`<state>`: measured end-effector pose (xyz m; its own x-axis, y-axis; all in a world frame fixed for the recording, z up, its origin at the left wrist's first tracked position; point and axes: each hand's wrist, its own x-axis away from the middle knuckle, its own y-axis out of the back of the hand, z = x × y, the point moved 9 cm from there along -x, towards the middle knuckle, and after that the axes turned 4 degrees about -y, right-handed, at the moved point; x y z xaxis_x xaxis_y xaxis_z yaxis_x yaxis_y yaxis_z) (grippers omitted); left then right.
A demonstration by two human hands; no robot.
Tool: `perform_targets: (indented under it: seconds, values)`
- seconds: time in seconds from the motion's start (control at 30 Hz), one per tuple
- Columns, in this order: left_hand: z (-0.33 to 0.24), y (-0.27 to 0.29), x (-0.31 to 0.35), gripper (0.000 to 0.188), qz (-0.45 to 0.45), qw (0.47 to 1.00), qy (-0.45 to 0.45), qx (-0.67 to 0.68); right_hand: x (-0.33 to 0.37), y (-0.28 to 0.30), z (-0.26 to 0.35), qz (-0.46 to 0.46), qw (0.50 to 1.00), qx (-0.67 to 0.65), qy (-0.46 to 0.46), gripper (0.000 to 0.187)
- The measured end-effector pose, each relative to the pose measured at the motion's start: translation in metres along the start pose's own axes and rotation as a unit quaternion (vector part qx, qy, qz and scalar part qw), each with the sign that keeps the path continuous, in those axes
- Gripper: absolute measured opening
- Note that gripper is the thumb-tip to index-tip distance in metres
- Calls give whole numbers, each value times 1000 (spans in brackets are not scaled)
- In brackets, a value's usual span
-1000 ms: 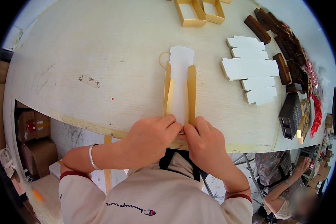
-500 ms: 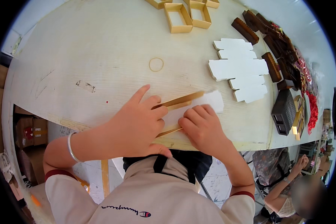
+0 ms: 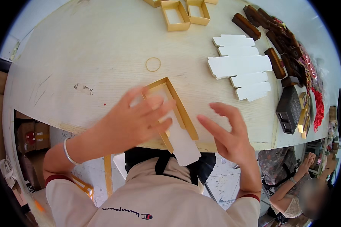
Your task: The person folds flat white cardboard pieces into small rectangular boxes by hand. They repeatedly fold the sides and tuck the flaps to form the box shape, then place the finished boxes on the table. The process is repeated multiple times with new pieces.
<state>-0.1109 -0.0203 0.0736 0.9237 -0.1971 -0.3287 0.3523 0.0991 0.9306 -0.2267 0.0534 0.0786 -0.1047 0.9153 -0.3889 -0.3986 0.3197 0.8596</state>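
A partly folded gold card box lies slantwise at the table's near edge. Its long gold walls stand up, the far end is closed, and a white flap sticks out past the edge toward me. My left hand is over the box's left side, fingers spread and blurred by motion; whether it touches the card is unclear. To the right of the box, my right hand is in the air, open, thumb and fingers apart and nothing in them.
Flat white box blanks lie stacked at right. Finished gold boxes stand at the far side. A rubber band lies mid-table. Along the right are brown ridged pieces and a dark basket. Another person's hand is at lower right.
The box has turned, its white flap now pointing toward me and its far end folded up. My right hand has let go and moved right; the left has shifted slightly over the box.
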Motion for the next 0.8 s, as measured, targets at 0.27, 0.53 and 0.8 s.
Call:
perform_targets:
  seconds: [0.27, 0.53, 0.8]
  values:
    - [-12, -22, 23, 26, 17, 978, 53, 203, -1, -48, 11, 179, 978, -62, 91, 38]
    - [5, -29, 32, 29, -23, 936, 86, 340, -10, -63, 3, 165, 968, -187, -14, 31]
    - [9, -37, 29, 22, -122, 911, 180, 350, -9, -68, 9, 77, 981, -175, -42, 22]
